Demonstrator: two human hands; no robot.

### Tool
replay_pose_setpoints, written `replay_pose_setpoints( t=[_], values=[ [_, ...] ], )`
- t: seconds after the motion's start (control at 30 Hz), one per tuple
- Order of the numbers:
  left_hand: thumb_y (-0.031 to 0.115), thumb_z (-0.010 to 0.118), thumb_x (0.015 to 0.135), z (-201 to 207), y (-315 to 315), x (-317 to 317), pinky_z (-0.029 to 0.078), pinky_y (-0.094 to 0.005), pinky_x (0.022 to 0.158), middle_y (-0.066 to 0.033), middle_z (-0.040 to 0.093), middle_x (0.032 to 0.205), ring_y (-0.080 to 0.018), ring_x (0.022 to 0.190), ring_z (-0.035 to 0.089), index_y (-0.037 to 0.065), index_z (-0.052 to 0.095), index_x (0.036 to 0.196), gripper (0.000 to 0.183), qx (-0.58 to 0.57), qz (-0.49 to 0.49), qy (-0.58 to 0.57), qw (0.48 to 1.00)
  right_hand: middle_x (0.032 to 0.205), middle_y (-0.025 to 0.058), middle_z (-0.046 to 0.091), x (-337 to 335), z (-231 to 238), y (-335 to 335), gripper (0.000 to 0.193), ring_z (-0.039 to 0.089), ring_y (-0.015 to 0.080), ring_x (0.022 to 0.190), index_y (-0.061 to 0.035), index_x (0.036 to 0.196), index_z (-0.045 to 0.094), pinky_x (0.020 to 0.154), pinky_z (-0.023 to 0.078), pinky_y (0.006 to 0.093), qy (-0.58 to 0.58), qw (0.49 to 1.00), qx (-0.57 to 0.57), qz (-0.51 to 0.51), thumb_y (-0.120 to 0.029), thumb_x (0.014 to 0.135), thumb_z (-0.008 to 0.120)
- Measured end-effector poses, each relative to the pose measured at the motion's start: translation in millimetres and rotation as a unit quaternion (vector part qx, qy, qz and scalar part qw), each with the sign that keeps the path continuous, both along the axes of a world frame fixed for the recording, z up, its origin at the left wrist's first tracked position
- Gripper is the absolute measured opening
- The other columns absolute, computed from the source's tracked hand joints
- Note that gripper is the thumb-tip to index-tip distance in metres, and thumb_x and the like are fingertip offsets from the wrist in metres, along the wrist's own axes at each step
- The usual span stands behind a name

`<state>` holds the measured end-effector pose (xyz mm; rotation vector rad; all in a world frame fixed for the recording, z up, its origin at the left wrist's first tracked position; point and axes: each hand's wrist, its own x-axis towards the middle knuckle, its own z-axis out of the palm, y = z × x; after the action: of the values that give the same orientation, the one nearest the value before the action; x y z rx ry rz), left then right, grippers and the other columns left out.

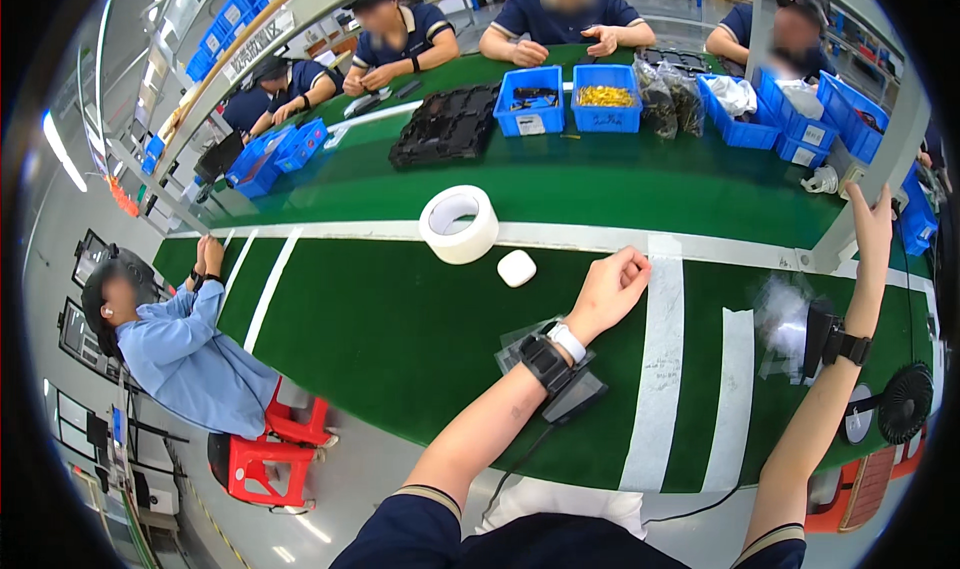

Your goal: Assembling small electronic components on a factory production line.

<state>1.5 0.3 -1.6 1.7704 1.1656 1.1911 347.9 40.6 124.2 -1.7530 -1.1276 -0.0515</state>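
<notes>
My left hand (pixel 606 291) rests on the green table, fingers curled in, beside a long white tape strip (pixel 661 359); no object shows in it. A white smartwatch (pixel 567 342) and a black strapped device sit on that wrist. To its left lie a small white rounded case (pixel 516 268) and a big roll of white tape (pixel 458 225). Stretched far forward, my right hand (pixel 872 219) is at the grey metal post (pixel 890 159) on the right, its fingers apart. Whether it touches the post I cannot tell. A black device (pixel 824 341) is strapped to my right wrist.
Clear plastic film (pixel 785 314) lies left of my right forearm, and a black fan (pixel 905 403) stands at the right edge. Across the white divider are a black tray (pixel 445 126), blue bins (pixel 530 119) and bagged parts (pixel 672 104). Several co-workers sit around; red stools (pixel 268 474) stand left.
</notes>
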Motion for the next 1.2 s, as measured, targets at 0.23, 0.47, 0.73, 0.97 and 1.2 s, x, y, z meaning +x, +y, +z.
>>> replay_pose_setpoints(
  t=[0.23,0.47,0.73,0.97,1.2],
  values=[
    [0.008,0.057,0.079,-1,-5,1,0.038,-0.0199,0.048,0.0010,0.050,0.058,-0.0033,0.050,0.044,0.001,0.055,0.082,0.008,0.008,-0.003,0.002,1.000,0.118,0.0186,0.051,5,-5,0,0.073,0.049,0.0274,0.110,0.0004,0.126,0.038,0.091,0.037,0.0330,0.006,0.999,0.041,0.006,-0.038,0.070,0.064],
    [0.008,0.057,0.080,4,2,1,0.036,-0.0191,0.047,0.0016,0.050,0.058,-0.0026,0.051,0.042,0.000,0.055,0.083,0.008,-0.010,-0.015,-0.018,1.000,0.116,0.0212,0.051,0,11,-5,0.074,0.050,0.0295,0.108,0.0027,0.125,0.038,0.090,0.037,0.0325,0.030,1.000,-0.001,-0.008,-0.038,0.070,0.064],
    [0.008,0.057,0.078,0,-2,2,0.037,-0.0214,0.047,-0.0004,0.048,0.055,-0.0053,0.049,0.042,0.000,0.054,0.081,0.008,-0.002,-0.005,-0.012,1.000,0.116,0.0211,0.052,-7,-2,-6,0.074,0.050,0.0293,0.108,0.0014,0.127,0.037,0.091,0.037,0.0323,-0.011,0.998,0.057,-0.014,-0.036,0.070,0.065],
    [0.007,0.057,0.079,2,-3,1,0.037,-0.0203,0.048,0.0007,0.049,0.057,-0.0040,0.050,0.043,0.000,0.055,0.083,0.008,-0.005,-0.002,-0.013,1.000,0.120,0.0241,0.047,-8,0,-7,0.078,0.047,0.0311,0.113,0.0050,0.128,0.034,0.093,0.036,0.0334,0.021,1.000,0.021,0.006,-0.038,0.070,0.064],
    [0.007,0.056,0.078,4,1,1,0.039,-0.0210,0.048,-0.0016,0.050,0.058,-0.0055,0.050,0.045,-0.001,0.054,0.082,0.009,-0.001,-0.003,-0.028,1.000,0.120,0.0245,0.047,-14,15,-13,0.075,0.047,0.0318,0.113,0.0044,0.127,0.034,0.092,0.036,0.0335,0.036,0.998,0.017,0.042,-0.035,0.071,0.064]
  ],
)
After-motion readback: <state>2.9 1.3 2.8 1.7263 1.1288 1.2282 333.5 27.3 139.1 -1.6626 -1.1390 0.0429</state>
